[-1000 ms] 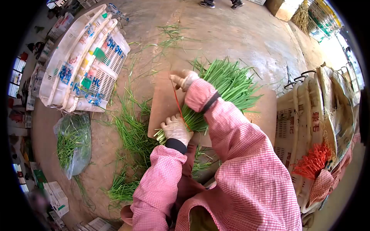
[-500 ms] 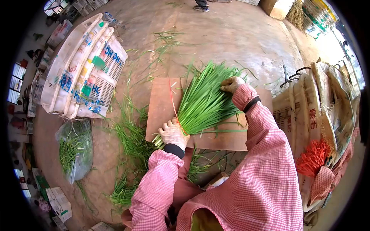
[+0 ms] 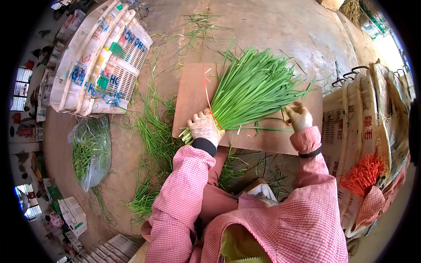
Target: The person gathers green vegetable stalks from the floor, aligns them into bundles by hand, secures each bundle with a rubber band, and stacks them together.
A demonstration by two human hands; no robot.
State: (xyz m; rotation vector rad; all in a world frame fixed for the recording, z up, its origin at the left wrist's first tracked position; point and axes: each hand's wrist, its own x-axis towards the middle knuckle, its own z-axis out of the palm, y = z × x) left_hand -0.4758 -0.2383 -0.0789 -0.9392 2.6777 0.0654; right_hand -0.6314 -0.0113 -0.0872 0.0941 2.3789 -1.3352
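A fanned bunch of green garlic chives (image 3: 258, 87) lies on a brown board (image 3: 190, 83), its leaf tips spread to the upper right. My left hand (image 3: 205, 127), in a pale glove, is closed around the bunch near its cut stem ends. A red tie (image 3: 207, 94) runs round the stems beside my fingers, with a loose end trailing up the board. My right hand (image 3: 299, 117), also gloved, is at the board's right side, just below the leaf tips. Its fingers are curled and slightly blurred; whatever they may hold is hidden.
Loose leaves (image 3: 155, 136) litter the floor left of the board. A clear plastic bag of greens (image 3: 92, 151) lies farther left, below stacked white crates (image 3: 103, 61). More crates (image 3: 351, 118) stand close on the right, with a bundle of red ties (image 3: 364, 175) hanging there.
My right hand has moved from on top of the leaves down and right, off the bunch. My left hand keeps its hold on the stems. The whole view has shifted somewhat.
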